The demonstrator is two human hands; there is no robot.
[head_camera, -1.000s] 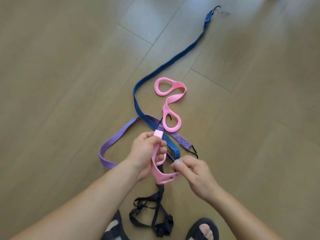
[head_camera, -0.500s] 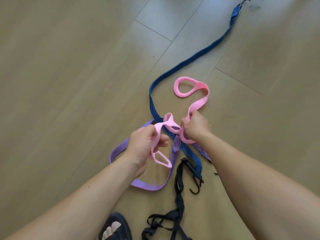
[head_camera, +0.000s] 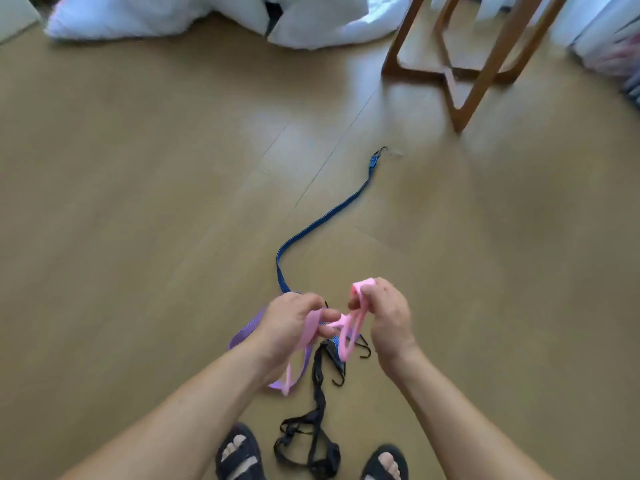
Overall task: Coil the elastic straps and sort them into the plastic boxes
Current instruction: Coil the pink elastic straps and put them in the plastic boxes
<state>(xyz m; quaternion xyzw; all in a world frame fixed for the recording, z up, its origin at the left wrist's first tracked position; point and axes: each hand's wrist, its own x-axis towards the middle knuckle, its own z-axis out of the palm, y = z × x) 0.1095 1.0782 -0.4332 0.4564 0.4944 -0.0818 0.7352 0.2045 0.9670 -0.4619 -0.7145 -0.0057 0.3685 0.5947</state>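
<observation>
A pink elastic strap (head_camera: 348, 327) is lifted off the floor between both hands. My left hand (head_camera: 287, 323) grips one part of it, with a pink loop hanging below the wrist. My right hand (head_camera: 384, 313) holds gathered pink loops, one end poking above its fingers. Below them on the wooden floor lie a blue strap (head_camera: 322, 220) with a black hook at its far end, a purple strap (head_camera: 244, 332) partly hidden by my left hand, and a tangled black strap (head_camera: 317, 427). No plastic box is clearly in view.
A wooden chair frame (head_camera: 464, 74) stands at the upper right. White bedding (head_camera: 207, 15) lies along the top edge. Blurred white and pink items (head_camera: 609, 39) sit at the far right. My sandalled feet (head_camera: 239, 455) frame the black strap at the bottom.
The whole pink strap has come off the floor and is now gathered between my hands. My right hand pulled back toward me. The view tilted up, showing the chair and bedding.
</observation>
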